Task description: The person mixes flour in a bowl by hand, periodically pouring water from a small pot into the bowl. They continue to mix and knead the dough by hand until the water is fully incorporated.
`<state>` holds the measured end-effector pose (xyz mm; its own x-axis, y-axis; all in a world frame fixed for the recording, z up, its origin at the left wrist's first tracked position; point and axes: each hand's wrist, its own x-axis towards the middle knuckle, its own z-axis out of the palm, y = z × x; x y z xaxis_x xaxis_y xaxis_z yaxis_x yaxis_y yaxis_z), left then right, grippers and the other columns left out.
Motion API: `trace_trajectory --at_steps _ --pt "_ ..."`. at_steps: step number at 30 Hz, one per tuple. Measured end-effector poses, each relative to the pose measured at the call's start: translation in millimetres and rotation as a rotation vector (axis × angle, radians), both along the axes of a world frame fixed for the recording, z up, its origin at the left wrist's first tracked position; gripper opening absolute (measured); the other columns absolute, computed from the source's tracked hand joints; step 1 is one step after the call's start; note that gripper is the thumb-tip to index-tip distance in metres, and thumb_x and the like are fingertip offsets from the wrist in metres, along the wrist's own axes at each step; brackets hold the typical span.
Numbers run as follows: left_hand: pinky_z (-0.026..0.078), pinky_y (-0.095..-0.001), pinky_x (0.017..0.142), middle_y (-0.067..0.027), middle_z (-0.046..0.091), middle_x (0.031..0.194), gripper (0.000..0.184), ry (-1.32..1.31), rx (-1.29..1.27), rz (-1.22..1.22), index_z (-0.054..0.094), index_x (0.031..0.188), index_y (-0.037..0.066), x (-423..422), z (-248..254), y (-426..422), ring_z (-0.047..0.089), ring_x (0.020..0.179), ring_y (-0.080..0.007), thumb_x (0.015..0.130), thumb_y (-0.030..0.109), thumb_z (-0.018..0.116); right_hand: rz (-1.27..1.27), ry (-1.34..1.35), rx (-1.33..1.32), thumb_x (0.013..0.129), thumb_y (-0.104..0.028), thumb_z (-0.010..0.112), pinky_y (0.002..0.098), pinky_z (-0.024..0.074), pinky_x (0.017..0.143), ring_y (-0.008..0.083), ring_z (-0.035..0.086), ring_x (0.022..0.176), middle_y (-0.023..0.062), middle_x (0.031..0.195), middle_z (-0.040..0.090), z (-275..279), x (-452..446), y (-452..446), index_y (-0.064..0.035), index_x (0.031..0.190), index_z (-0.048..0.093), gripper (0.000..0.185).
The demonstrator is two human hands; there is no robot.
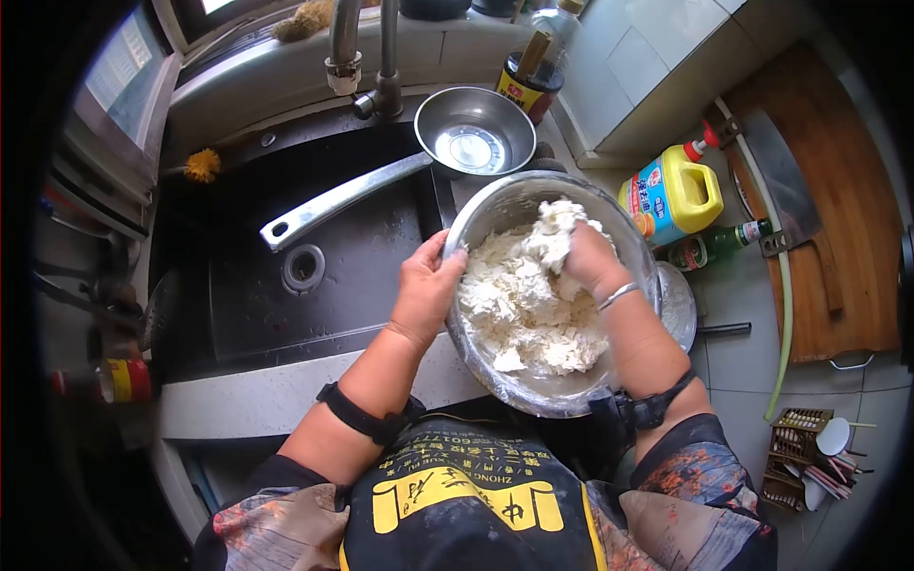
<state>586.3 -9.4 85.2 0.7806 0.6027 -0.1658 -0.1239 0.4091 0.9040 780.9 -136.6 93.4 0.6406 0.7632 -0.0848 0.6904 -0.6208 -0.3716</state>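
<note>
A large metal bowl (461, 314) holds shaggy, crumbly white dough (519, 290) with loose floury lumps. My left hand (428, 285) grips the bowl's left rim, thumb over the edge and fingers on the outer wall. Inside the bowl, toward its upper right, my right hand (590, 259) grasps a clump of the dough; its fingertips are partly hidden and blurred by motion. A bracelet sits on that wrist.
Left lies a dark sink (248, 314) under a faucet (344, 67). A metal ladle-like pan (476, 128) rests at its corner. On the right stand a yellow detergent jug (671, 195), a green bottle (719, 245), a cleaver (781, 181) and a cutting board (847, 190).
</note>
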Motion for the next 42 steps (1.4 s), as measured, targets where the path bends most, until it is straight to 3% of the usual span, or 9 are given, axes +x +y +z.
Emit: trace_trajectory --at_steps 6,18,20,23,26,28,33,38,42 --pt "0.041 -0.0202 0.078 -0.0062 0.057 0.098 0.043 -0.072 0.122 0.104 0.048 0.114 -0.007 15.9 -11.6 -12.5 0.053 0.085 -0.0096 0.071 -0.003 0.046 0.177 -0.128 -0.507 0.063 -0.016 0.058 0.0358 0.0468 0.077 0.0295 0.059 0.088 0.0176 0.093 0.061 1.8 -25.5 49.5 -0.0044 0.086 0.064 0.027" --pt "0.043 -0.0202 0.072 -0.005 0.059 0.091 0.04 -0.022 0.126 0.053 0.054 0.106 -0.005 23.0 -9.3 11.2 0.054 0.079 -0.009 0.067 -0.002 0.047 0.497 0.137 -0.481 0.066 -0.004 0.048 0.0394 0.045 0.073 0.0345 0.057 0.079 0.0206 0.076 0.059 67.4 -103.5 -40.2 0.0025 0.076 0.058 0.015" --pt "0.043 -0.0202 0.073 -0.0054 0.059 0.091 0.041 -0.021 0.14 0.055 0.053 0.107 -0.005 23.5 -13.2 11.8 0.054 0.08 -0.0092 0.067 -0.002 0.047 0.49 0.07 0.124 0.067 -0.004 0.047 0.0384 0.0458 0.072 0.0334 0.058 0.077 0.0199 0.075 0.059 13.0 -101.6 -68.6 0.0016 0.071 0.059 0.014" --pt "0.042 -0.0208 0.076 -0.0061 0.058 0.093 0.044 -0.034 0.23 0.071 0.051 0.11 -0.006 21.3 -12.5 11.7 0.053 0.083 -0.0097 0.066 -0.002 0.046 0.641 -0.139 -0.601 0.07 -0.009 0.047 0.0351 0.0457 0.076 0.0294 0.058 0.081 0.0181 0.083 0.06 -3.8 -85.9 -24.0 0.0004 0.081 0.059 0.019" --pt "0.041 -0.0213 0.078 -0.0067 0.058 0.096 0.046 -0.07 0.226 0.085 0.049 0.112 -0.006 18.0 -13.2 15.2 0.052 0.087 -0.0101 0.067 -0.001 0.046 0.438 -0.304 -0.289 0.073 -0.013 0.049 0.0335 0.0475 0.073 0.0289 0.06 0.078 0.0161 0.078 0.062 -39.6 -65.5 2.9 -0.0011 0.074 0.062 0.017" --pt "0.041 -0.0214 0.079 -0.0072 0.057 0.098 0.047 -0.13 0.212 0.089 0.048 0.113 -0.006 17.6 -12.8 15.1 0.052 0.088 -0.0102 0.066 -0.001 0.046 0.212 -0.075 -0.446 0.07 -0.013 0.054 0.0338 0.0476 0.074 0.029 0.06 0.082 0.0175 0.084 0.062 -12.7 -62.9 37.6 -0.0007 0.083 0.062 0.019" --pt "0.04 -0.0228 0.082 -0.0106 0.058 0.101 0.05 -0.069 0.311 0.087 0.047 0.115 -0.006 16.9 -23.9 20.2 0.053 0.092 -0.0128 0.065 -0.001 0.048 -0.161 0.255 0.102 0.068 -0.016 0.061 0.0342 0.0467 0.076 0.031 0.059 0.086 0.0197 0.087 0.061 -79.6 -17.3 51.5 -0.001 0.088 0.061 0.025" --pt "0.041 -0.0232 0.082 -0.0118 0.058 0.103 0.052 0.008 0.335 0.068 0.047 0.115 -0.006 23.4 -20.7 31.6 0.054 0.092 -0.0144 0.064 -0.001 0.049 -0.37 1.323 0.889 0.082 -0.029 0.049 0.0315 0.0462 0.077 0.021 0.058 0.09 0.012 0.098 0.059 -77.5 -12.2 46.8 -0.0017 0.103 0.055 0.034" --pt "0.042 -0.023 0.08 -0.0113 0.061 0.097 0.049 0.045 0.394 0.01 0.052 0.112 -0.003 30.3 -21.7 41.4 0.057 0.088 -0.0147 0.063 -0.002 0.05 -0.221 1.309 0.72 0.087 -0.018 0.043 0.033 0.0462 0.081 0.0197 0.057 0.091 0.0102 0.108 0.055 -15.0 -22.0 -23.1 -0.0002 0.114 0.045 0.033"
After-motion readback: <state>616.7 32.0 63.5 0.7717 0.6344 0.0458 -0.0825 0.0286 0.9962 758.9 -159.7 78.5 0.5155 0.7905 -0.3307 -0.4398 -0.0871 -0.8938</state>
